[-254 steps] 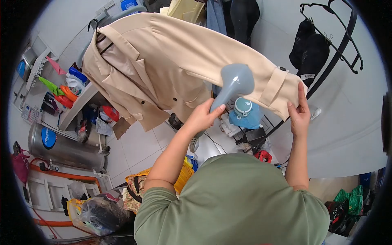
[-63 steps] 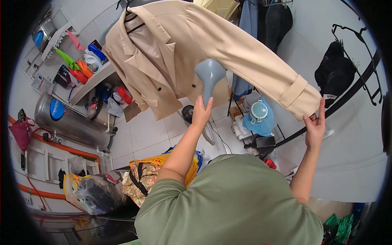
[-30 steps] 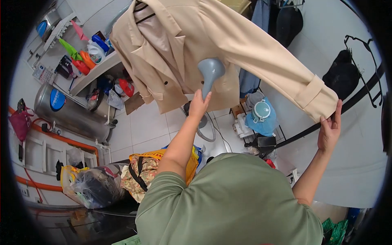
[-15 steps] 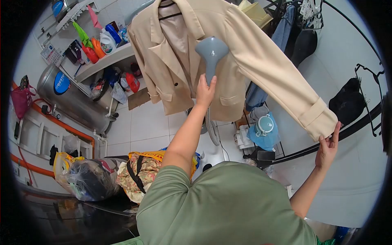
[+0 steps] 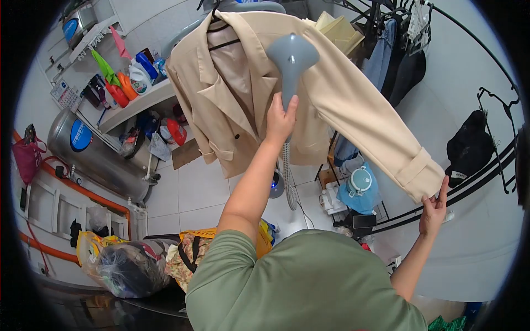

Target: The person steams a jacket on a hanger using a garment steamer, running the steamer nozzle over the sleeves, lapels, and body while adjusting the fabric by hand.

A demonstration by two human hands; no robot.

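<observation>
A cream blazer (image 5: 232, 105) hangs on a black hanger (image 5: 223, 44) in front of me, its sleeve (image 5: 364, 118) on my right stretched out and down. My left hand (image 5: 281, 118) is wrapped round the handle of a grey garment steamer (image 5: 292, 55). The steamer's head overlaps the upper front of the blazer, near the shoulder. From its handle a ribbed hose (image 5: 287, 176) drops toward the floor. At the far end of the sleeve, my right hand (image 5: 433, 212) pinches the cuff edge between thumb and fingers, keeping the sleeve taut.
To the right, a black rack (image 5: 469, 44) carries dark clothes and jeans. Below the sleeve stands a shelf with a light-blue lidded container (image 5: 360, 181). Detergent bottles (image 5: 138, 77) line a ledge at left, above a steel tank (image 5: 94, 154). Stuffed bags (image 5: 127, 267) lie at lower left.
The steamer has moved up the blazer toward the shoulder in my left hand. My right hand still pinches the cuff, slightly lower in view. The camera view has shifted a little.
</observation>
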